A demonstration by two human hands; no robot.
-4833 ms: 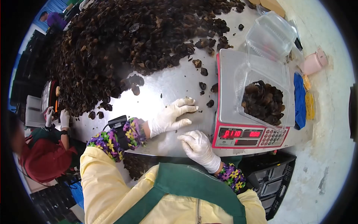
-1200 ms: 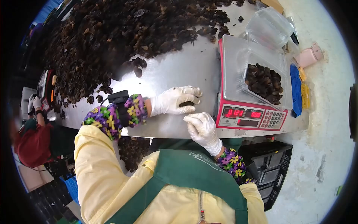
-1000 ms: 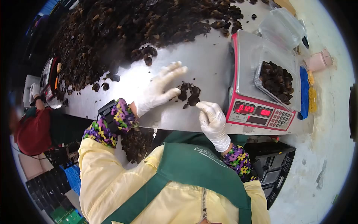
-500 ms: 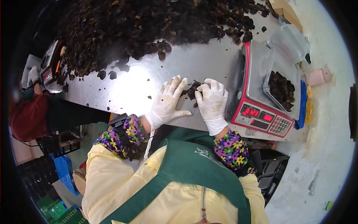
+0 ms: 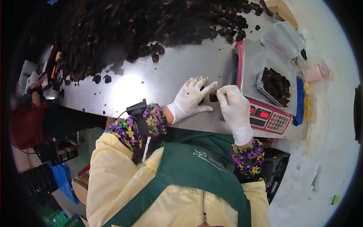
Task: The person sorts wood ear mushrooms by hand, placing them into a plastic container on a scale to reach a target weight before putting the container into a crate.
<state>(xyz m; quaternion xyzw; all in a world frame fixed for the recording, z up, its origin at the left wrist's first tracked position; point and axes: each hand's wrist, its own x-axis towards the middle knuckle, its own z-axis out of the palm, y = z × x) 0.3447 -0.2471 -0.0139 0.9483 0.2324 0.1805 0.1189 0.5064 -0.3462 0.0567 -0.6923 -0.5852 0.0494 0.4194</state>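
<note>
My left hand (image 5: pixel 190 99), in a white glove, lies flat on the metal table with its fingers stretched out. Dark fragments show at the edge of its palm and thumb. Beside its fingertips, my right hand (image 5: pixel 235 109), gloved too, has thumb and fingers pinched together at a dark, dried fungus piece (image 5: pixel 213 97). To the right stands a red-framed digital scale (image 5: pixel 270 115), its display partly covered by my right hand. A clear plastic box (image 5: pixel 261 85) filled with dark fungus pieces (image 5: pixel 278 86) rests on the scale's plate.
A large heap of dark dried fungus (image 5: pixel 132 26) covers the table's far side. Stacked clear containers (image 5: pixel 283 38) and a cardboard box (image 5: pixel 281 11) stand at the back right, near a pink container (image 5: pixel 317 72). At far left, another person's gloved hand (image 5: pixel 33 78) is near a second scale.
Both hands have moved to the right. My right hand has turned and now pinches at a dark piece, overlapping the scale's front corner. The loose fragments between the hands are mostly hidden now.
</note>
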